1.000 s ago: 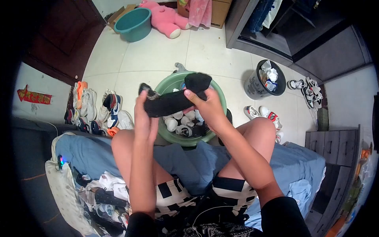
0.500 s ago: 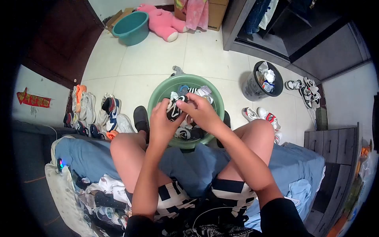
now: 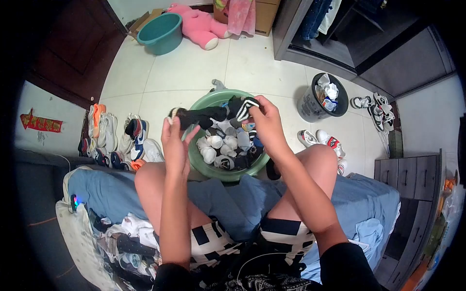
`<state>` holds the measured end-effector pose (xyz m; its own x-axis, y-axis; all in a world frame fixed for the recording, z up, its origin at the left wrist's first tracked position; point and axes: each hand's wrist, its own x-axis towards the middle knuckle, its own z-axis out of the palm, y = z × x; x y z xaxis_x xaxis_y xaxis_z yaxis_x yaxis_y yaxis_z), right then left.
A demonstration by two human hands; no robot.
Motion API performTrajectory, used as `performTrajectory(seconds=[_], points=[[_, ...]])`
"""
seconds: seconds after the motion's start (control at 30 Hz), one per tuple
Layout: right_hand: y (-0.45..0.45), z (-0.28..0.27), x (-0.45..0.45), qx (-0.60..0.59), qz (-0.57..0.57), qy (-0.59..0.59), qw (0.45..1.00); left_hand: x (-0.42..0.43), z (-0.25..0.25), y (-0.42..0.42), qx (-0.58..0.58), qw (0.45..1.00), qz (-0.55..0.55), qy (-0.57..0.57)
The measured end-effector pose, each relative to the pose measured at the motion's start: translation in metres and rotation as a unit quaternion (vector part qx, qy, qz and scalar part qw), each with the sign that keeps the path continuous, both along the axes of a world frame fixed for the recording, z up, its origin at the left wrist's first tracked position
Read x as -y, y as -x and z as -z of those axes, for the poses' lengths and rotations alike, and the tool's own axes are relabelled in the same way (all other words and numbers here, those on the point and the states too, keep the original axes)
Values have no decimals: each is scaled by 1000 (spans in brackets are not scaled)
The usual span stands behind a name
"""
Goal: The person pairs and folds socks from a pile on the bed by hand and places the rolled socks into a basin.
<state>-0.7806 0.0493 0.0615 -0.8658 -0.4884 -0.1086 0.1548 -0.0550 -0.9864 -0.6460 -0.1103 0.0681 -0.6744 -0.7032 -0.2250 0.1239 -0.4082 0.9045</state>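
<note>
Tiled floor (image 3: 191,70) — hands (image 3: 174,143) (image 3: 267,126) hold black socks (image 3: 201,116), perhaps two.

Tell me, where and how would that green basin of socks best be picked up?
I'd grip the green basin by its rim at left and right, a hand coming from each side. It is wide and round and holds many bundled socks, so opposite grips should keep it level. First, the left hand and right hand would need freeing: both hold black sock fabric.

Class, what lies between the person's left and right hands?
In the head view, black sock fabric spans from the left hand to the right hand, over the green basin.
</note>
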Motion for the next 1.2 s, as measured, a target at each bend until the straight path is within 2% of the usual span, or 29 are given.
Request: performTrajectory(seconds=[0.03,0.1,0.17,0.23,0.27,0.43,0.5,0.57,0.63,0.67,0.83,0.9,0.93,1.0,1.03,1.1,1.13,1.17,1.2], points=[[0,-1,0,-10,15,17,1000,0,-5,0,-22,998,-39,-38],[1,2,-3,-16,-21,15,1000,4,-4,-1,-41,998,-16,-46],[-2,5,-5,-22,-56,12,998,1,-9,-1,-75,988,46,-125],[-10,-5,-2,85,-96,110,986,2,10,0,-82,987,66,-121],[-9,-5,-3,92,-125,98,983,4,21,0,-101,983,84,-126],[-21,-4,6,149,-61,87,983,-16,16,5,-147,956,169,-189],[-20,6,5,46,-126,53,990,-20,14,6,-110,960,196,-166],[-20,7,2,37,-167,60,983,-22,14,8,-16,977,190,-99],[-25,3,3,148,-196,132,960,-24,14,9,0,978,184,-100],[-28,-1,3,165,-192,138,957,-25,14,10,16,979,178,-101],[-30,-6,5,167,-198,148,955,-28,11,5,7,975,182,-126],[-31,-7,4,164,-191,140,958,-28,8,5,15,983,179,-25],[-32,-6,5,172,-188,140,957,-26,9,6,16,983,179,-25],[-32,-5,5,180,-184,140,956,-17,13,8,43,983,152,91],[-31,-5,4,204,-182,150,950,-14,15,9,43,983,153,91],[-30,-9,3,227,-179,159,944,-9,16,11,70,961,81,253],[-30,-13,3,243,-170,166,940,-8,17,13,58,963,22,263],[-30,-18,4,260,-162,174,936,-6,18,13,59,963,21,263],[-30,-24,3,261,-163,174,935,-4,15,13,39,961,-63,266]])
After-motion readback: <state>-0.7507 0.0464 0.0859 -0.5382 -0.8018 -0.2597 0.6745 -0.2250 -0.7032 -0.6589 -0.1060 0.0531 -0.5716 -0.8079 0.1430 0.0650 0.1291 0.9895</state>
